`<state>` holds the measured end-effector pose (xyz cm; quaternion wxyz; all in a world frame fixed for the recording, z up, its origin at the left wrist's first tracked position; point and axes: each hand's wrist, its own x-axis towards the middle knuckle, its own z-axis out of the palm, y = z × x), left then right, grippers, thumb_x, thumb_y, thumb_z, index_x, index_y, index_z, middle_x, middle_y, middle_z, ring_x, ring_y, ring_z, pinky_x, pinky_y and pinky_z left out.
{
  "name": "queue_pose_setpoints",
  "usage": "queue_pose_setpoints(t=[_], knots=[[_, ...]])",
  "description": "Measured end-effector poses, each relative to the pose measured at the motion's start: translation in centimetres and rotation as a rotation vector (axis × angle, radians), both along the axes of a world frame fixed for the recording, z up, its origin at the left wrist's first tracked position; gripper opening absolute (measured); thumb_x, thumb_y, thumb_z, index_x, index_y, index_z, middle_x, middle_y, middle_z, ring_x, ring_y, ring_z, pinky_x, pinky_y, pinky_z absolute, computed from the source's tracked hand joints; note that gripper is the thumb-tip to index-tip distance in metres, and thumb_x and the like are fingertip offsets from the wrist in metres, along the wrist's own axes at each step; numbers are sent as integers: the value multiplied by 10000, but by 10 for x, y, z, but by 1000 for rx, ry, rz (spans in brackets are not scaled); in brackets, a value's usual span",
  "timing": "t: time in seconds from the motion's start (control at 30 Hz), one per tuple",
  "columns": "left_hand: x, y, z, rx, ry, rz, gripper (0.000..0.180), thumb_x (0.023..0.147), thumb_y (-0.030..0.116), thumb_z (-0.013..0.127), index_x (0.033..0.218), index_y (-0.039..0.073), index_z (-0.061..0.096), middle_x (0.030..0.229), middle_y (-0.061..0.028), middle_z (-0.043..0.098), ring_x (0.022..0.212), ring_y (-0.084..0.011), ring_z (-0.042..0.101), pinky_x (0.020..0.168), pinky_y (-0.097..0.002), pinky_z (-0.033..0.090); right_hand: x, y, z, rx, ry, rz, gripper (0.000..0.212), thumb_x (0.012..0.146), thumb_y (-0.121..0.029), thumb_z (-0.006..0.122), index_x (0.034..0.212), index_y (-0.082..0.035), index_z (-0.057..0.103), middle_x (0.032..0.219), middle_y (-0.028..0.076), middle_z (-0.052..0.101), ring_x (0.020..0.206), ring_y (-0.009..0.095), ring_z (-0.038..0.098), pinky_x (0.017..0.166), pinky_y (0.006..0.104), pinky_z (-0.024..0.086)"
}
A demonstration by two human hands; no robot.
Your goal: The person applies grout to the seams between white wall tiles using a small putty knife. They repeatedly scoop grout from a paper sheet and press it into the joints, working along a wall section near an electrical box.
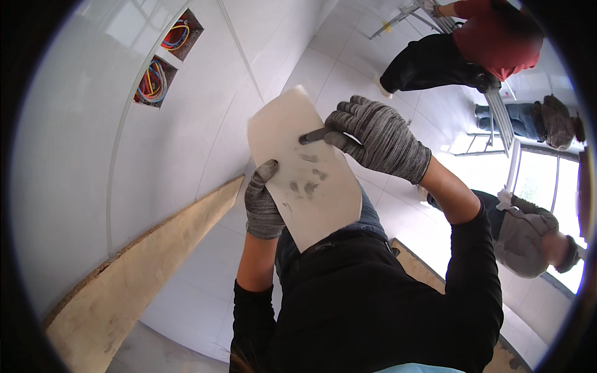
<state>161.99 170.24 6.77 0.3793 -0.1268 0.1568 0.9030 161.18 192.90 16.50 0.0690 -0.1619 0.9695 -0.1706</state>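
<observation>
A pale, flat, stiff-looking sheet [333, 205] with several dark smudges tilts in front of my body. My left hand [264, 202], in a grey striped glove, is closed on its left edge, with the thumb on the face and the other fingers mostly hidden behind. Above the upper part of the sheet, my gloved right hand [379, 137] is closed, fingers bent, around what looks like a short dark stick [315, 135]. Its tip meets the sheet's face or hovers just over it. What kind of stick it is, I cannot make out.
At left a glossy white panelled wall has two cut-outs with coloured wires [152, 82]. A long wooden board [149, 264] runs along its foot. On the right are a person in red [497, 40], a person in grey [525, 239], another farther off, and a metal ladder [499, 115].
</observation>
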Motion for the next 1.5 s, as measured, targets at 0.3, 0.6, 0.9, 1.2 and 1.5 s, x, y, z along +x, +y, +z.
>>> queue_pose_setpoints(t=[0.3,0.6,0.9,1.2,1.5], knots=[[10,2,-10,-6,-64,78,614,823,253,601,1328,-28,395,1234,-204,521,1106,-350,546,918,-467,491,10,27,-15,-158,-68,-74,271,903,-289,597,1046,-74,676,848,106,691,739,242,670,696,338,537],[-2,7,-17,-125,-35,125,614,831,254,607,1326,-38,390,1235,-225,519,1099,-352,551,915,-456,496,3,29,-31,-76,157,-49,346,884,-307,597,1163,-107,638,788,114,574,689,266,565,620,366,477],[1,37,-47,-18,-123,181,682,823,297,631,1344,-43,352,1245,-227,502,1114,-366,543,932,-477,487,-17,31,-80,-95,-71,18,469,809,-318,646,1213,-90,583,960,97,623,855,258,616,710,358,509],[-1,53,-88,-174,-280,320,639,819,260,624,1337,-27,384,1208,-211,541,1058,-368,580,890,-474,511,-63,76,-167,-174,-379,-129,240,895,-287,583,1070,-136,650,779,89,651,698,279,633,632,378,507],[47,33,-220,-494,-395,481,622,829,324,631,1295,-33,428,1171,-219,559,1037,-372,583,851,-467,521,-151,52,-338,-1176,-928,-626,208,972,-233,529,948,-42,607,648,16,574,578,95,549,590,243,469]])
